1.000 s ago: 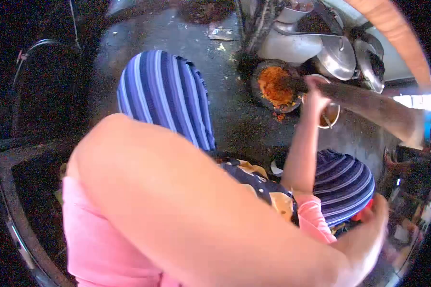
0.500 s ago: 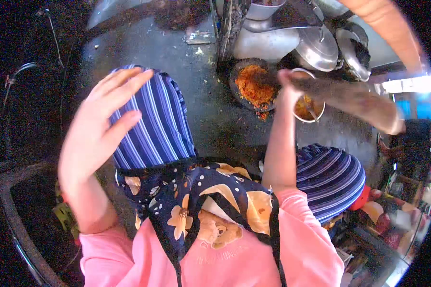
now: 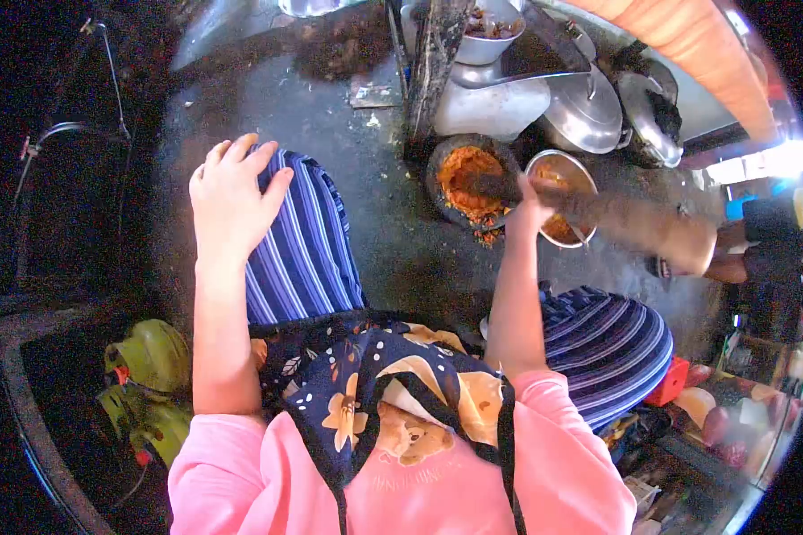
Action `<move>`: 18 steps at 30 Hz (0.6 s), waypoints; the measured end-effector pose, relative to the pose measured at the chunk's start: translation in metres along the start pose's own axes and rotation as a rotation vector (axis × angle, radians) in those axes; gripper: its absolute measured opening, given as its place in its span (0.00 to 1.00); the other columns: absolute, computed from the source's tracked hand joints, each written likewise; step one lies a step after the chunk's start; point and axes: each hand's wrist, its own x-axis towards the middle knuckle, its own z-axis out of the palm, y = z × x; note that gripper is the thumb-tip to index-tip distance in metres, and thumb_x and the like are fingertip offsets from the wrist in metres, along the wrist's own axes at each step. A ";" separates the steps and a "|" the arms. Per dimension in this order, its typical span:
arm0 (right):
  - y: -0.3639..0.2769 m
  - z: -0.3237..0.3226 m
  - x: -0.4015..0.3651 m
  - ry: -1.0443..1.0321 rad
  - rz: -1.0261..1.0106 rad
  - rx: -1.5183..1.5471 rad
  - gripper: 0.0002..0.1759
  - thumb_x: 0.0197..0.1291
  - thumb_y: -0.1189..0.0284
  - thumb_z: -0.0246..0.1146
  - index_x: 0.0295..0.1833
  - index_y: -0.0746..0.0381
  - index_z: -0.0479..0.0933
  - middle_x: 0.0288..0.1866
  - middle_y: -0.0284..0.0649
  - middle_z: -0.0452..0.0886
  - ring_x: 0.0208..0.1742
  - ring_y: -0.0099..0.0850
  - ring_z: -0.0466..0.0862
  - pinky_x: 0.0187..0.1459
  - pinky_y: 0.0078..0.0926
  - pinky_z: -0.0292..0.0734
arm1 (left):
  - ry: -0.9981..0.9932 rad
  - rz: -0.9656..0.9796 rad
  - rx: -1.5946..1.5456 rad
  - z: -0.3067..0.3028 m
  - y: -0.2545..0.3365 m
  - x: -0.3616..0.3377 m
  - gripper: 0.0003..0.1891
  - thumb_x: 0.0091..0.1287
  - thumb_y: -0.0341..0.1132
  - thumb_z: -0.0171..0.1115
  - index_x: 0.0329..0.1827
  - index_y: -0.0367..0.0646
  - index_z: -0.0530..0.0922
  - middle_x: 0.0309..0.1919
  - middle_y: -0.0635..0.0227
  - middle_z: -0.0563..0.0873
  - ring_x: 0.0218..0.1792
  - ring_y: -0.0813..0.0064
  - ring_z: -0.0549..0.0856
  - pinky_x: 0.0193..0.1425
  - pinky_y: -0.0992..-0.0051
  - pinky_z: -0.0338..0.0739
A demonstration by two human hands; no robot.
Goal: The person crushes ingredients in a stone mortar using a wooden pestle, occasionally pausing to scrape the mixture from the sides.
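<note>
My left hand (image 3: 234,198) rests with fingers spread on my left knee, over the striped blue cloth (image 3: 308,241). My right hand (image 3: 528,205) is wrapped round a long, thick wooden pestle (image 3: 638,227), blurred by motion. The pestle's dark end reaches into a dark stone mortar (image 3: 435,183), where orange-red paste (image 3: 464,169) lines the hollow. Bits of paste lie on the floor by the mortar's near rim. Just beyond my right hand stands a metal bowl (image 3: 587,176) of orange food with a spoon in it, partly hidden by the pestle.
Lidded metal pots (image 3: 584,111) and a basin of dark food (image 3: 495,45) stand at the back, near a wooden post (image 3: 433,71). Green gas cylinders (image 3: 156,357) are at the left. Someone's foot (image 3: 727,267) shows at the right.
My left hand has come down from a raised, blurred position onto the knee. The pestle and right hand have shifted slightly, and more of the hollow in the paste shows.
</note>
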 end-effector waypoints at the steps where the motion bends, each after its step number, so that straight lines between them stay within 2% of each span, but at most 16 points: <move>1: 0.010 -0.017 0.001 0.012 0.175 -0.031 0.30 0.41 0.84 0.70 0.53 0.64 0.68 0.48 0.40 0.76 0.48 0.31 0.75 0.56 0.32 0.68 | 0.027 0.029 0.003 0.000 0.000 -0.001 0.18 0.57 0.45 0.60 0.46 0.46 0.81 0.52 0.60 0.79 0.56 0.55 0.75 0.57 0.62 0.70; 3: -0.011 -0.005 -0.007 0.065 0.136 0.116 0.25 0.42 0.82 0.70 0.49 0.64 0.71 0.46 0.41 0.77 0.47 0.30 0.76 0.53 0.32 0.70 | 0.046 0.029 0.020 0.000 0.005 -0.001 0.18 0.57 0.45 0.60 0.47 0.46 0.81 0.52 0.60 0.79 0.56 0.55 0.74 0.58 0.61 0.69; 5: -0.034 0.001 0.016 -0.003 -0.028 0.001 0.17 0.46 0.81 0.68 0.44 0.65 0.75 0.38 0.39 0.79 0.39 0.30 0.78 0.48 0.32 0.73 | 0.064 0.038 0.035 0.000 0.008 0.000 0.18 0.57 0.45 0.60 0.47 0.46 0.81 0.53 0.61 0.79 0.57 0.56 0.74 0.59 0.61 0.67; 7: -0.107 0.024 0.020 -0.099 0.065 0.025 0.10 0.47 0.78 0.68 0.37 0.65 0.76 0.36 0.40 0.80 0.35 0.30 0.79 0.44 0.32 0.74 | 0.062 0.050 0.043 0.000 0.010 -0.001 0.18 0.57 0.45 0.60 0.47 0.47 0.81 0.52 0.61 0.79 0.57 0.56 0.74 0.60 0.60 0.67; 9: -0.133 0.027 0.032 -0.140 -0.055 -0.060 0.09 0.48 0.77 0.67 0.35 0.65 0.76 0.34 0.39 0.79 0.32 0.30 0.78 0.42 0.31 0.74 | 0.048 0.042 0.033 0.001 0.009 0.001 0.18 0.57 0.45 0.60 0.47 0.47 0.81 0.53 0.62 0.79 0.58 0.57 0.73 0.60 0.60 0.67; 11: -0.127 0.028 0.033 -0.152 0.015 -0.029 0.10 0.46 0.78 0.68 0.35 0.65 0.75 0.37 0.39 0.79 0.36 0.31 0.78 0.43 0.30 0.73 | 0.024 0.004 0.017 0.002 0.009 0.003 0.18 0.57 0.45 0.60 0.47 0.47 0.80 0.53 0.62 0.79 0.58 0.58 0.73 0.60 0.60 0.66; 13: -0.061 0.020 0.030 0.061 -0.055 -0.144 0.12 0.45 0.80 0.68 0.37 0.66 0.75 0.41 0.40 0.78 0.43 0.32 0.77 0.49 0.30 0.71 | 0.017 -0.005 0.020 0.001 0.013 0.003 0.18 0.57 0.45 0.60 0.47 0.47 0.80 0.53 0.62 0.79 0.58 0.59 0.73 0.60 0.60 0.66; 15: 0.015 -0.009 0.010 0.085 0.082 -0.032 0.18 0.43 0.83 0.69 0.42 0.65 0.74 0.46 0.40 0.77 0.50 0.33 0.74 0.55 0.31 0.68 | 0.008 -0.008 0.031 0.001 0.016 0.004 0.18 0.57 0.45 0.60 0.47 0.47 0.80 0.54 0.62 0.78 0.58 0.59 0.73 0.60 0.60 0.66; 17: 0.001 -0.015 0.001 0.093 0.286 0.122 0.25 0.41 0.85 0.69 0.50 0.65 0.72 0.49 0.40 0.76 0.52 0.33 0.74 0.58 0.32 0.66 | 0.056 0.022 0.016 0.001 0.018 0.002 0.16 0.57 0.44 0.60 0.46 0.49 0.81 0.52 0.64 0.79 0.58 0.60 0.73 0.61 0.56 0.64; 18: -0.004 -0.010 0.004 0.070 0.048 0.115 0.31 0.41 0.85 0.70 0.55 0.64 0.70 0.51 0.40 0.75 0.52 0.33 0.73 0.58 0.34 0.68 | 0.066 0.036 0.020 0.002 0.017 0.002 0.16 0.57 0.44 0.60 0.46 0.49 0.81 0.52 0.64 0.80 0.59 0.60 0.73 0.61 0.56 0.63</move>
